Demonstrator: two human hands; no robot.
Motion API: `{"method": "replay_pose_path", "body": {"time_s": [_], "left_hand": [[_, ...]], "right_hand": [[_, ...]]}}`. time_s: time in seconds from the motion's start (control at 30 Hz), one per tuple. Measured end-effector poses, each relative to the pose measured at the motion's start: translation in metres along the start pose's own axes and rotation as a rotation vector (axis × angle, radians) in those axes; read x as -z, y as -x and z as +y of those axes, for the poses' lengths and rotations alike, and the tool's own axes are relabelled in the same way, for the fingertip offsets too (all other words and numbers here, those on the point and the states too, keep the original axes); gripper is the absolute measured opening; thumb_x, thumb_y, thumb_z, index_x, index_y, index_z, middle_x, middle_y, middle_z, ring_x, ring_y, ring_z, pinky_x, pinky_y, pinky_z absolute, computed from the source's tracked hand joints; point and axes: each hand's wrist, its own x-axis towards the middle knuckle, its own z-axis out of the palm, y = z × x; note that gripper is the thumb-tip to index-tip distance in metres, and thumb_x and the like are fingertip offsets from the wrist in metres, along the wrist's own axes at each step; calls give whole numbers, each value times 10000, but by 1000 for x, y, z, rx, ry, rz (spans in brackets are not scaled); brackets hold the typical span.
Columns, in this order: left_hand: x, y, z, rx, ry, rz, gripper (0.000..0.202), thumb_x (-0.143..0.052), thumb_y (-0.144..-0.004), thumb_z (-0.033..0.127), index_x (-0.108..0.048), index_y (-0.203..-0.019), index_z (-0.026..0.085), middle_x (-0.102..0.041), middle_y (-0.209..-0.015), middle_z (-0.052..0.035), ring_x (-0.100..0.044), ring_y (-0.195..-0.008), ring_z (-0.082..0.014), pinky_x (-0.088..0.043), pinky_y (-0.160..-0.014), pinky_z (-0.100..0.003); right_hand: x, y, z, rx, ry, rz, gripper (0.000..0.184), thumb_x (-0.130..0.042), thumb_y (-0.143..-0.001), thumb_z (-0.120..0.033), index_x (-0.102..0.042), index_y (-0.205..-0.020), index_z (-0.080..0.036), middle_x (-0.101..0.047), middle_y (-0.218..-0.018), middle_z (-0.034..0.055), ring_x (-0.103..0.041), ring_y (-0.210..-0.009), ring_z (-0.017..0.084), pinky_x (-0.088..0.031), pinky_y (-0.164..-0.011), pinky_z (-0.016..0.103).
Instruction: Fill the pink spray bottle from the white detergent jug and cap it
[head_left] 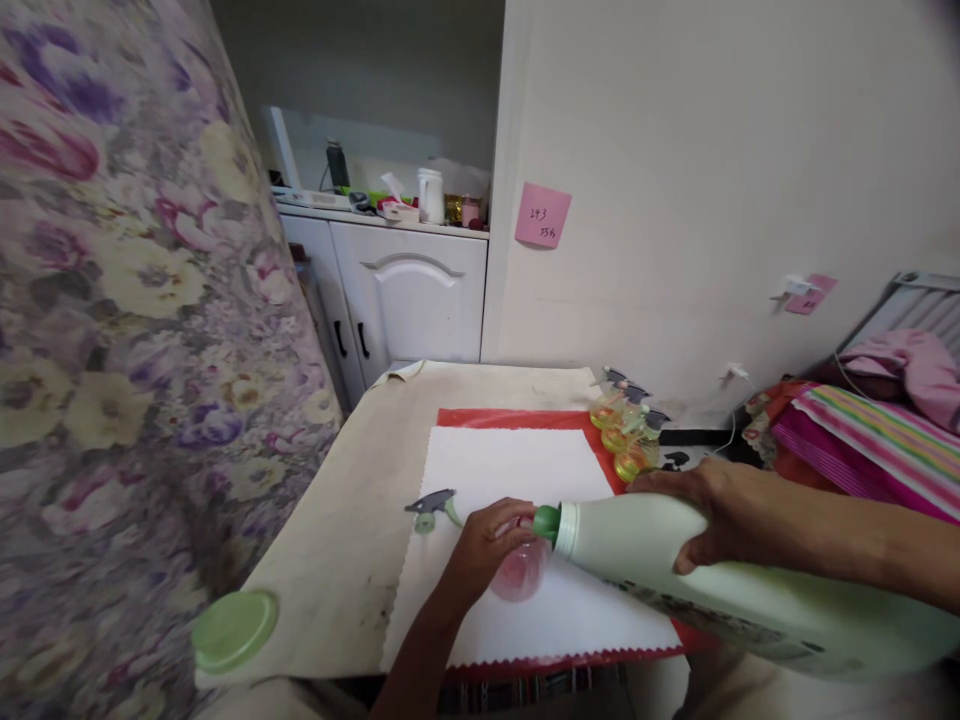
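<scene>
My left hand (pixel 487 545) is wrapped round a small round pink bottle (pixel 520 575) standing on a white cloth (pixel 517 470). My right hand (pixel 701 520) grips a large pale green jug (pixel 720 575), tilted on its side. The jug's green spout (pixel 547 522) meets the mouth of the pink bottle. A grey spray-trigger head (pixel 430 505) lies loose on the cloth just left of my left hand. A light green cap (pixel 235 630) rests at the table's near left corner.
Three small yellow spray bottles (pixel 626 430) stand in a row at the cloth's far right, over a red mat (pixel 510 418). A flowered curtain (pixel 112 330) hangs close on the left. White cupboards (pixel 409 290) stand behind; striped bedding (pixel 870 430) lies to the right.
</scene>
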Motion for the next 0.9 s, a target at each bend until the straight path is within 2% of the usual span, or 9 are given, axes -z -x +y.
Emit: {"method": "replay_pose_path", "body": {"time_s": [0.17,0.33,0.5,0.63,0.8,0.9], "left_hand": [[-1,1,2,-15,-2,-5,188,-647,-813,222,-726,-984,211,-702,-971,-50,-631,-935,-213,-450,-851,-318],[0,1,3,-15,-20,-12,191,-639,-818,228,-723,-989,212,-703,-964,-49,-632,-925,-216,-453,-842,-321],[0,0,3,-18,-17,-8,193,-636,-824,234,-721,-996,216,-705,-975,-46,-633,-933,-215,-456,-845,-314],[-1,1,3,-16,-17,-5,192,-638,-821,240,-723,-992,222,-703,-959,-42,-630,-917,-209,-464,-838,-314],[-1,2,4,-16,-11,-10,201,-626,-829,252,-721,-1004,222,-706,-977,-47,-633,-932,-215,-465,-845,-323],[-1,2,5,-11,-10,-9,197,-627,-829,247,-720,-1000,214,-706,-980,-49,-634,-938,-219,-460,-850,-322]], "right_hand": [[5,1,-5,0,-24,-36,581,-708,-662,-237,-590,-1227,-305,-734,-957,42,-673,-886,271,-475,-694,270],[6,0,-7,-18,-4,-31,518,-701,-661,-239,-624,-1172,-274,-728,-981,67,-664,-909,283,-477,-703,277],[5,-1,-6,-28,19,-32,558,-707,-649,-246,-606,-1196,-292,-726,-998,72,-663,-915,293,-486,-723,310],[9,-1,-12,-20,25,-49,481,-685,-662,-228,-636,-1139,-264,-723,-985,66,-659,-908,275,-492,-728,297],[14,-3,-21,-70,28,-70,581,-694,-649,-228,-600,-1223,-233,-717,-1026,97,-650,-938,296,-496,-744,316],[14,-4,-18,-61,43,-71,538,-710,-639,-244,-625,-1170,-251,-720,-984,82,-653,-904,295,-487,-746,331]]}}
